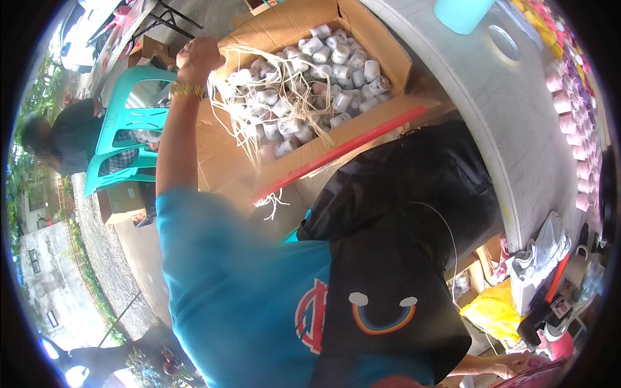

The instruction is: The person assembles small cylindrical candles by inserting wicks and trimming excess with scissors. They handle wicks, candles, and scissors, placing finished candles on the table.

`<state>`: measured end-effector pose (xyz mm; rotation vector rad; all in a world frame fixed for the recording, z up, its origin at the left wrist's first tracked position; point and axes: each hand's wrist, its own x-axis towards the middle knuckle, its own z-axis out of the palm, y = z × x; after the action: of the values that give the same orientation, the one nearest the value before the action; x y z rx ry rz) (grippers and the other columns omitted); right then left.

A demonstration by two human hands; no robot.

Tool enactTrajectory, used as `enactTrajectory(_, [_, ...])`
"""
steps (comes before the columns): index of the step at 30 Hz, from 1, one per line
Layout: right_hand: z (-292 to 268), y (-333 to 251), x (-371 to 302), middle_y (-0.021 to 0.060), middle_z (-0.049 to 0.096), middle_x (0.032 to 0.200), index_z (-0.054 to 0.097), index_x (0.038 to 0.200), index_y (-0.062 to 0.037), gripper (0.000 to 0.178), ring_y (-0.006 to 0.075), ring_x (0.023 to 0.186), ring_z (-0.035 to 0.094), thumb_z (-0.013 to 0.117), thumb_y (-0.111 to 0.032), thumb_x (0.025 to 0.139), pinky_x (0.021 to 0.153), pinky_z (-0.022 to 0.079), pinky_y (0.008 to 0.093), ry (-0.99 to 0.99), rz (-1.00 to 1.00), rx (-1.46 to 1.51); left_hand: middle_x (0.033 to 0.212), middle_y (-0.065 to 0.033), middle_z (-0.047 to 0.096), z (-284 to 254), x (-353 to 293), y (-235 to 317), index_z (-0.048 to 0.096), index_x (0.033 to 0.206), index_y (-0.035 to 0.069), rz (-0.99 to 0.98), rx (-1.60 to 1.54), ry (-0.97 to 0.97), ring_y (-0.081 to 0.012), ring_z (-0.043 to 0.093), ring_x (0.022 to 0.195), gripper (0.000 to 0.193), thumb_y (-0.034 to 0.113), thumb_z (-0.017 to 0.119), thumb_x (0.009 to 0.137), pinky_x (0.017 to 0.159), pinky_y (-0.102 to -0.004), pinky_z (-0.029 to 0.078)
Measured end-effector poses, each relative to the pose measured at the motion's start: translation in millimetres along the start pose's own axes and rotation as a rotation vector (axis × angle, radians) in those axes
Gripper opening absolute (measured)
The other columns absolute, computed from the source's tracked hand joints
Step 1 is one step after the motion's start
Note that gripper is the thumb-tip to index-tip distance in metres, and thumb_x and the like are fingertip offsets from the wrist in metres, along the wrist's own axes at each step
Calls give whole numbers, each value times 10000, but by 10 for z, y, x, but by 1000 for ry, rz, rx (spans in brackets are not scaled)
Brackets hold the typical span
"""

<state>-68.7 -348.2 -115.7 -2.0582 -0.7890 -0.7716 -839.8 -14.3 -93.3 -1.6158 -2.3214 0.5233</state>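
Observation:
My left hand (199, 57), with a gold-coloured band on its wrist, is raised at the left corner of an open cardboard box (223, 145). Its fingers are closed in a fist on a bundle of cream string (294, 81). Loose strands run from the fist over many small whitish cylinders (341, 55) in the box, and some hang over its near side. Low at the right, my right hand (510, 366) is partly seen beside a pink-red thing (543, 374). Its fingers are too small and unclear to read.
A pale table (479, 97) curves along the right, with a turquoise container (462, 14) and rows of pink cup-like pieces (569, 123). A yellow bag (493, 313) lies lower right. Left are a turquoise plastic chair (123, 119) and a seated person (71, 136). A red strip (343, 152) edges the box.

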Motion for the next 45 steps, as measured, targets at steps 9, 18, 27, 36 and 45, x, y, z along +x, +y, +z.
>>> enactTrajectory(9, [93,-90,12,11,590,686,715,905,-75,295,102,556,485,552,-314,964,476,372,263,-9,-18,64,1191,-74,613,679,-673,1173,600,1246,266,1013,-47,-123,-263,669,858,524,104,687,755,755,-407,545])
enactTrajectory(18, [313,-272,48,4,575,683,721,938,-71,296,90,560,470,566,-323,959,476,360,263,-16,-31,123,939,-91,705,-915,-708,-192,694,909,4,603,-1385,155,-198,656,852,431,425,631,842,794,-344,511])
enactTrajectory(27, [521,-575,233,-2,561,680,727,970,-67,303,79,563,456,581,-333,955,477,348,263,11,-76,200,719,-121,633,-2417,-536,-549,561,933,15,319,-1430,717,-136,569,483,308,276,413,1004,389,-247,470])
enactTrajectory(36, [258,-731,51,-21,562,688,726,998,-60,333,68,569,440,589,-359,951,487,338,256,54,-103,225,780,-100,660,-1675,1692,366,617,1051,156,565,-270,453,-253,660,699,214,234,606,853,578,-355,540])
enactTrajectory(45, [225,-838,-17,-21,549,718,692,1058,-15,339,60,605,427,581,-322,966,507,327,228,-5,142,280,875,-190,705,-914,965,533,724,873,12,-186,-724,314,-344,674,915,651,638,587,755,801,-438,525])
